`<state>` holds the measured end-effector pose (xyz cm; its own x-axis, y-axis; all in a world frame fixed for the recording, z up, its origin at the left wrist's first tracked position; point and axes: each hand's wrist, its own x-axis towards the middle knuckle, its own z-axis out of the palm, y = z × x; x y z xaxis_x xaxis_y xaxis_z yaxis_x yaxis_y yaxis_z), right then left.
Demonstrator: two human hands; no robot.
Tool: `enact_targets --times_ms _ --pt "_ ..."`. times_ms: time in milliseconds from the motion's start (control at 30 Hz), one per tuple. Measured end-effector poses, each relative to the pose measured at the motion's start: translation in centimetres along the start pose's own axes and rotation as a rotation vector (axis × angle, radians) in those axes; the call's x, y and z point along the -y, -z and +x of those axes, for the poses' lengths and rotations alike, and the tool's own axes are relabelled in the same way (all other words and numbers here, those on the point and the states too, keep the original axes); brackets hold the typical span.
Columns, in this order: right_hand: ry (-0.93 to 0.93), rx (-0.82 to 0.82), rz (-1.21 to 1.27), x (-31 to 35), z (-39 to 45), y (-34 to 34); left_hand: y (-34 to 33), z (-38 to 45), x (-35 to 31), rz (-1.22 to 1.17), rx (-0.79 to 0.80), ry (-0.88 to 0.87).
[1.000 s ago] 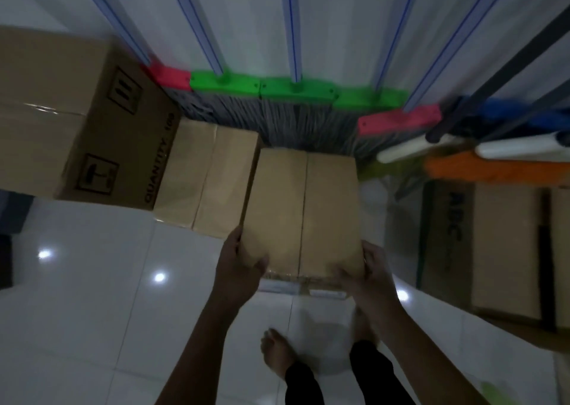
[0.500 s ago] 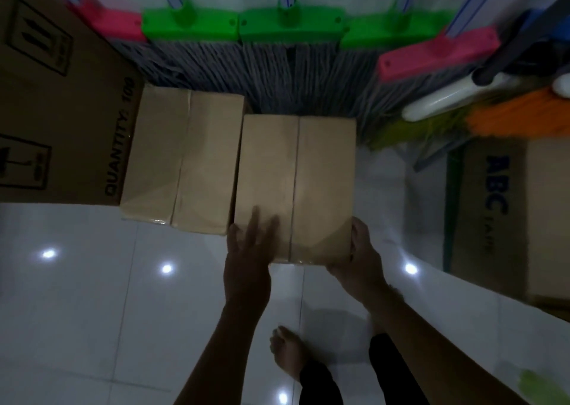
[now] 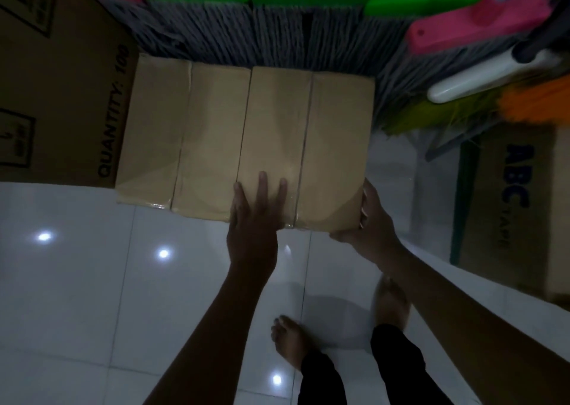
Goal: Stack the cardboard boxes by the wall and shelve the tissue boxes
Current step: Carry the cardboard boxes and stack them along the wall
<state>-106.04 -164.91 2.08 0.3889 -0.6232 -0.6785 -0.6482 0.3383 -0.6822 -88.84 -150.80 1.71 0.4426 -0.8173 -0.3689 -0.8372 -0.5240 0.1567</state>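
The smooth brown cardboard box (image 3: 303,145) sits on the white floor (image 3: 77,281), its long side pointing at the wall, touching the other box (image 3: 182,136), with the left hand (image 3: 254,219) flat on top and the right hand (image 3: 367,222) holding its near right corner.

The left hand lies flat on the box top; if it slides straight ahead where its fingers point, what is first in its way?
Likely the grey mop strands beyond the box; the left hand crosses bare cardboard first.
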Motion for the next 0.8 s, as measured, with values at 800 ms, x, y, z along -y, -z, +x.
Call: enact_targets --times_ms 800 --pt "0.297 0.045 -0.471 22.9 -32.4 -0.5 27.5 -27.6 1.9 -0.526 -0.135 0.2"
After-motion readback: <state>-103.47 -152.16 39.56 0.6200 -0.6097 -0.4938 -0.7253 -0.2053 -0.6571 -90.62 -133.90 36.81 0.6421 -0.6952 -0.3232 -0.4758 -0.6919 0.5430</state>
